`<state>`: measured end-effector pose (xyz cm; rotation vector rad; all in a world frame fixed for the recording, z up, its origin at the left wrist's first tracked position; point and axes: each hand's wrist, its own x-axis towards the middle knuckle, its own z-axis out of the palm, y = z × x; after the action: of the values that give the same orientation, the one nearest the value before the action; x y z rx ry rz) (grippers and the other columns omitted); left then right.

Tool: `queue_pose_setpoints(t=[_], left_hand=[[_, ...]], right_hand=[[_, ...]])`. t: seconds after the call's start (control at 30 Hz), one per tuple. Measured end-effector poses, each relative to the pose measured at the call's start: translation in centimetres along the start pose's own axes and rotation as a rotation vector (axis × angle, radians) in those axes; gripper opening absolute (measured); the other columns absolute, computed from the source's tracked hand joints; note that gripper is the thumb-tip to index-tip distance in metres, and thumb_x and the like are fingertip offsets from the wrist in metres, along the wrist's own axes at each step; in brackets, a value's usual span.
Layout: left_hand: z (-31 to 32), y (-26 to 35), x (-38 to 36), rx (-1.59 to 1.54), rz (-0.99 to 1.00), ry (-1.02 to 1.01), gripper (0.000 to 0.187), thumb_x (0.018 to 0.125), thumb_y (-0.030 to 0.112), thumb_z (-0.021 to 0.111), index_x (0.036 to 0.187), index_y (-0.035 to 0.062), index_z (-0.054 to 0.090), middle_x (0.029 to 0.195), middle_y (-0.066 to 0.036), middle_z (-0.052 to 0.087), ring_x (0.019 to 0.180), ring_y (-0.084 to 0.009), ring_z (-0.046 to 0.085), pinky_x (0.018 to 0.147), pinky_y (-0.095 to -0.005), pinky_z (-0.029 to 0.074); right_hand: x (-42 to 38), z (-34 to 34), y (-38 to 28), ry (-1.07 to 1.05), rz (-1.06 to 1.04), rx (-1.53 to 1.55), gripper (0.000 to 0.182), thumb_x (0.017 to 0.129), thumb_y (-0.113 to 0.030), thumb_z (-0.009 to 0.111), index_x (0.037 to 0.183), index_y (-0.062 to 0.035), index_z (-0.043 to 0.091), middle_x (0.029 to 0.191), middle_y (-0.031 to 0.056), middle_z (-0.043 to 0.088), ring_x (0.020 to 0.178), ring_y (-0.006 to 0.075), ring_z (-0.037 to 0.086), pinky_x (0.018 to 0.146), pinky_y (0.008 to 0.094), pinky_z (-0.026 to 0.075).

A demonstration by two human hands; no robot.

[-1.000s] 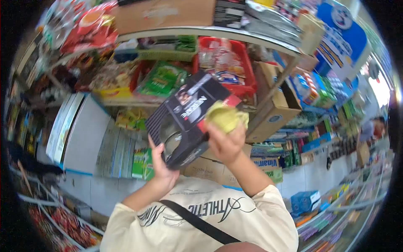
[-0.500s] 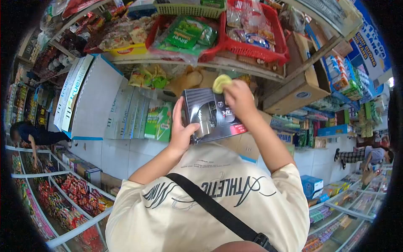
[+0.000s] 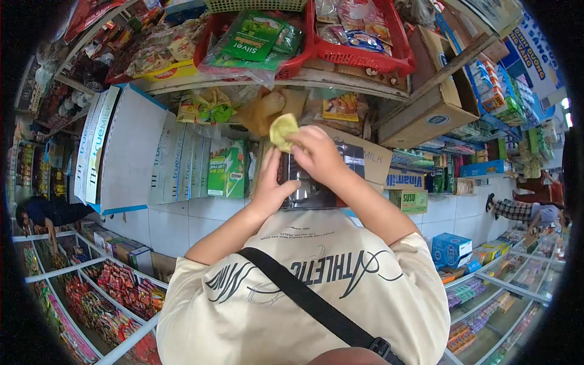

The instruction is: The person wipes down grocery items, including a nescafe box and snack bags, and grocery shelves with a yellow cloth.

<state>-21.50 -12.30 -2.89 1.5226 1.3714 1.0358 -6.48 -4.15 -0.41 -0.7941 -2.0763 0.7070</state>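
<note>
A dark box with CAFE lettering seen a moment before (image 3: 354, 157) is held close in front of my chest. My left hand (image 3: 272, 184) grips its left side, with the thumb across the front. In my right hand (image 3: 315, 157) a yellow-green cloth (image 3: 281, 129) is pinched between the fingers. The cloth is at the box's upper left edge, close to my left fingertips. My right hand and forearm cover much of the box's face.
A shelf ahead bears red baskets (image 3: 365, 58) of packets. To the left stand white milk cartons (image 3: 146, 146) and a green box (image 3: 226, 170). A brown cardboard box (image 3: 429, 115) sits at right. Glass-topped cases (image 3: 91, 277) line the lower sides; other people (image 3: 52, 213) are beyond.
My right hand has moved left across the box with the cloth, from its upper right to its upper left edge. My left hand keeps its grip. The view has shifted slightly.
</note>
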Motion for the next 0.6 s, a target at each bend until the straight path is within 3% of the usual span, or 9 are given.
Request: queue_pose_setpoints(t=[0.2,0.23,0.33,0.37,0.47,0.53,0.6], left_hand=[[0.4,0.1,-0.3,-0.079,0.047,0.007,0.089,0.063,0.017,0.067,0.136,-0.004,0.02,0.133,-0.023,0.03,0.126,-0.0348,0.03,0.106,-0.0391,0.021],[-0.5,1.5,-0.1,0.115,0.08,-0.055,0.092,0.062,0.02,0.068,0.137,-0.002,0.018,0.136,-0.024,0.027,0.128,-0.036,0.028,0.106,-0.0395,0.022],[-1.0,3.5,0.6,0.094,0.103,-0.253,0.095,0.061,0.016,0.068,0.138,0.0004,0.016,0.139,-0.023,0.022,0.131,-0.0355,0.023,0.108,-0.0375,0.019],[-1.0,3.6,0.8,0.151,0.198,-0.287,0.095,0.06,0.018,0.069,0.138,0.0014,0.017,0.14,-0.023,0.022,0.132,-0.0369,0.023,0.108,-0.0381,0.019],[-0.6,5.6,1.1,0.214,0.201,-0.327,0.095,0.059,0.019,0.07,0.137,0.001,0.02,0.14,-0.023,0.022,0.132,-0.037,0.022,0.108,-0.0389,0.019],[-0.1,4.0,0.5,0.167,0.227,-0.256,0.087,0.065,0.021,0.068,0.136,0.0011,0.023,0.14,-0.023,0.022,0.132,-0.0365,0.022,0.108,-0.0401,0.019],[0.2,2.6,0.0,0.122,0.246,-0.172,0.083,0.07,0.026,0.068,0.137,0.0026,0.024,0.14,-0.023,0.021,0.132,-0.0375,0.021,0.107,-0.0412,0.021]], right_hand=[[1.9,-2.1,0.5,0.063,0.183,0.004,0.018,0.074,-0.01,0.063,0.089,-0.0026,0.06,0.091,0.0158,0.056,0.089,0.0337,0.053,0.08,0.0384,0.044],[2.5,-2.4,0.6,0.127,0.131,-0.092,0.019,0.073,-0.014,0.064,0.087,-0.0025,0.059,0.086,0.0136,0.057,0.083,0.0278,0.055,0.074,0.0345,0.044],[4.6,-4.6,1.2,-0.15,0.381,-0.034,0.024,0.071,-0.021,0.068,0.082,-0.0021,0.058,0.082,0.0151,0.058,0.08,0.0279,0.057,0.074,0.0348,0.045],[4.7,-4.7,2.7,-0.239,0.419,0.102,0.031,0.072,-0.03,0.069,0.082,-0.0031,0.059,0.079,0.0142,0.06,0.078,0.0233,0.058,0.072,0.033,0.044],[4.4,-4.7,4.1,-0.488,0.546,0.213,0.036,0.076,-0.039,0.065,0.082,-0.0035,0.06,0.083,0.0143,0.061,0.081,0.0212,0.057,0.074,0.0335,0.044],[3.4,-3.7,4.7,-0.544,0.523,0.145,0.045,0.078,-0.047,0.059,0.085,-0.003,0.06,0.087,0.0173,0.061,0.084,0.0254,0.058,0.075,0.0371,0.044],[3.4,-3.2,4.9,-0.601,0.508,0.12,0.031,0.086,-0.037,0.054,0.085,-0.0054,0.057,0.076,0.0054,0.056,0.078,0.0141,0.052,0.072,0.0305,0.042]])
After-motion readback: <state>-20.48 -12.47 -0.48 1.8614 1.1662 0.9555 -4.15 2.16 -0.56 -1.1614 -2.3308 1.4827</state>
